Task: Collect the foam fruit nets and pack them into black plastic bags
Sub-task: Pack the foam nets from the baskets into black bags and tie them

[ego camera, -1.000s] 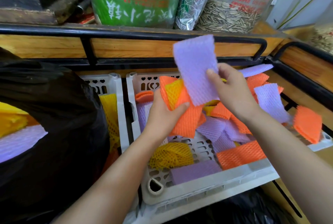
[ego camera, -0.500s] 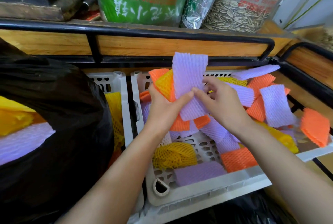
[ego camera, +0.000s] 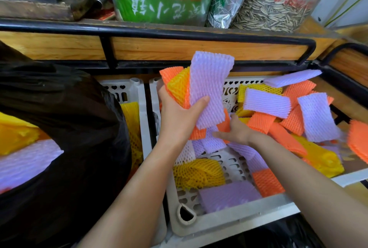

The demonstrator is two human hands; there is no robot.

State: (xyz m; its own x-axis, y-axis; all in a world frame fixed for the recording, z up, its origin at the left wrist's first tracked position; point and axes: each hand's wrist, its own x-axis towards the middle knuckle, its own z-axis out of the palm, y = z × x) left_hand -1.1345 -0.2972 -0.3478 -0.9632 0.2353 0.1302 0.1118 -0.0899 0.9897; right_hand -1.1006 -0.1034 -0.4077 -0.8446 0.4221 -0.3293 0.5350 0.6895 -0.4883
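Three nets (ego camera: 207,92) gripped in left fingers (ego camera: 199,102) | right fingers (ego camera: 218,134) touching purple net (ego camera: 213,144) beneath, grip unclear

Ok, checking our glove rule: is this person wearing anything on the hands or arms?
No. The left hand and right hand are bare: no gloves, rings or watch show. The left forearm and right forearm are uncovered, no sleeve in view.
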